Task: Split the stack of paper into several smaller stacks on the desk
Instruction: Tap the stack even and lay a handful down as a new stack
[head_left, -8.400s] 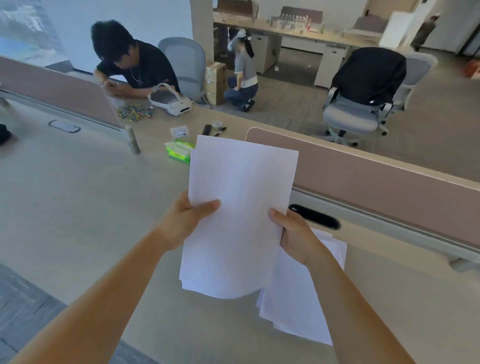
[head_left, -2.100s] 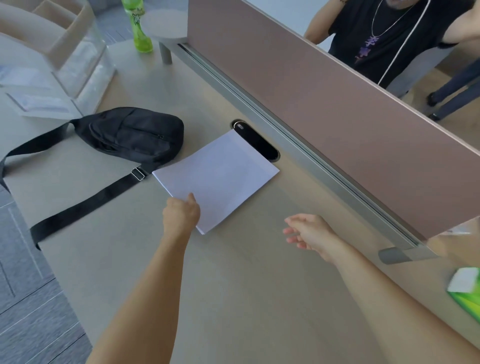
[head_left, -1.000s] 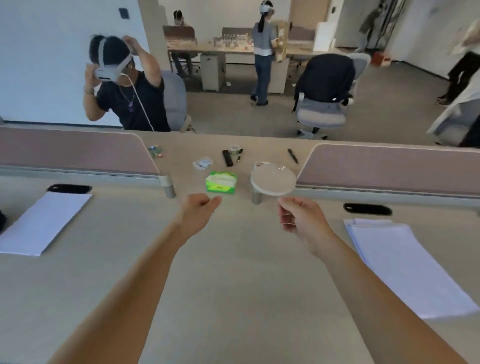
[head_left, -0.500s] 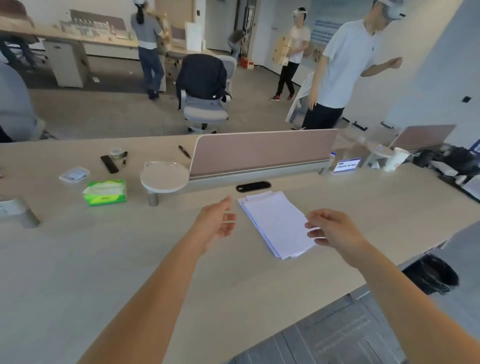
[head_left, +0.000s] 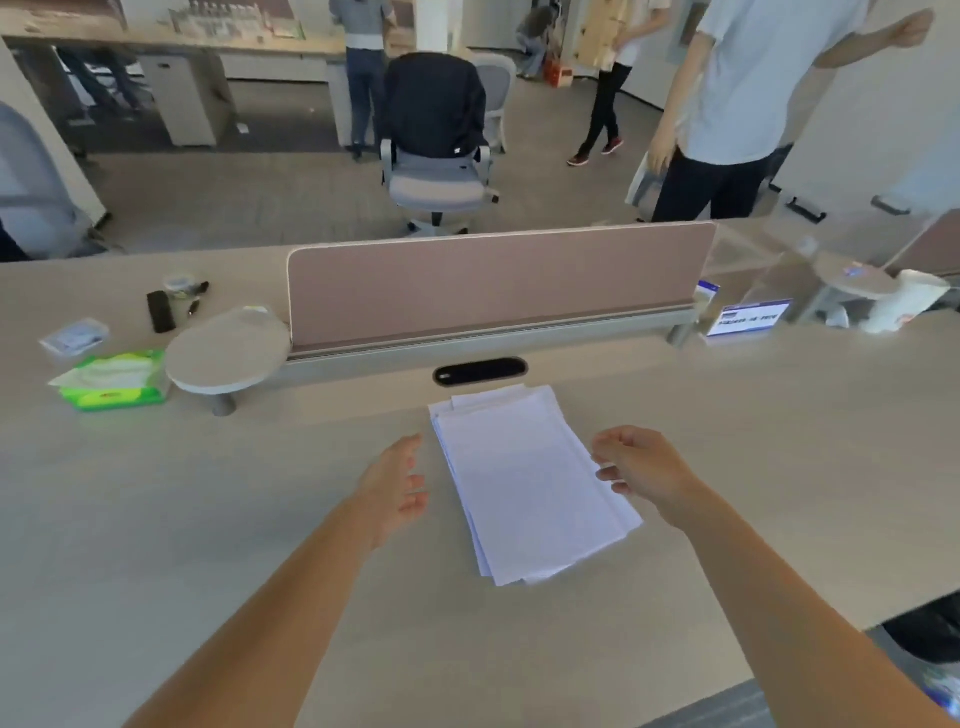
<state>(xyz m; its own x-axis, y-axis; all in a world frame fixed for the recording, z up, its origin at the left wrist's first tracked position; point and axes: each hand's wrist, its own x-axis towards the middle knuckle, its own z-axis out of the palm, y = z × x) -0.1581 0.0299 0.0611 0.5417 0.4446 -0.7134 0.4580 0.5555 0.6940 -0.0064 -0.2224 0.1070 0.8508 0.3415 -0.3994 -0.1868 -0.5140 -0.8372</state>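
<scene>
— On the table (head_left: 208, 519), right in front of the person: where exactly is the stack of paper (head_left: 530, 483) sitting?

— Pretty much dead centre, lying flat. The sheets are a bit fanned out, so the edges don't line up. Its far end stops just short of the black cable slot (head_left: 480, 371) at 12 o'clock, and behind that runs the pinkish divider panel (head_left: 493, 283).

— And the hands?

— Left hand (head_left: 392, 486) is at 9 o'clock of the stack, just beside the edge. Fingers are spread and relaxed, holding nothing, and it doesn't look like it's on the paper. Right hand (head_left: 641, 470) is at 3 o'clock, fingers loosely curled, nothing in it either. Its fingertips (head_left: 610, 474) overlap the stack's right edge from this angle, can't tell if they actually touch.

— Anything else on there?

— Way out at 10 o'clock there's a green tissue pack (head_left: 111, 382) next to a little round shelf (head_left: 228, 348) on a post. Past the divider there's an office chair (head_left: 439, 135) with a dark jacket over its back, and a person in a light shirt (head_left: 753, 93) stands around 1 o'clock.
</scene>
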